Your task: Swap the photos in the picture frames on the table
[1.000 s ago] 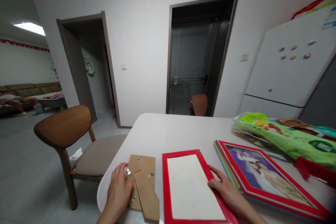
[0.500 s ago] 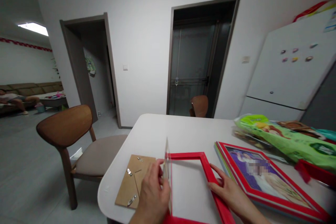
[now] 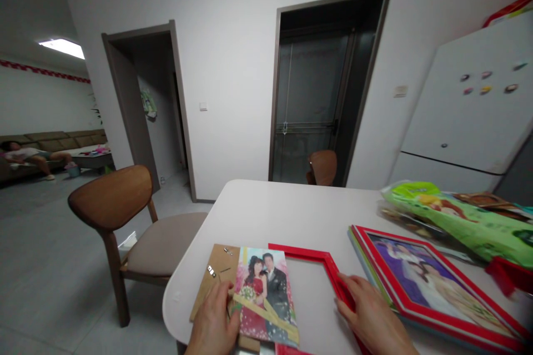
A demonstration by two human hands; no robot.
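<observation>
At the white table point(image 3: 266, 208), the right hand point(image 3: 368, 310) grips a red rectangular frame point(image 3: 305, 253); the left hand point(image 3: 215, 321), grip unclear, touches a colourful rectangular couple photo point(image 3: 268, 288).

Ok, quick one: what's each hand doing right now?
Left hand: partly curled at the left edge of the photo; whether it grips cannot be told.
Right hand: closed, holding the red frame by its right side.

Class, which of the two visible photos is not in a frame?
The photo at the left hand: it partly covers the brown backing, whereas the other photo sits inside a red frame.
</observation>
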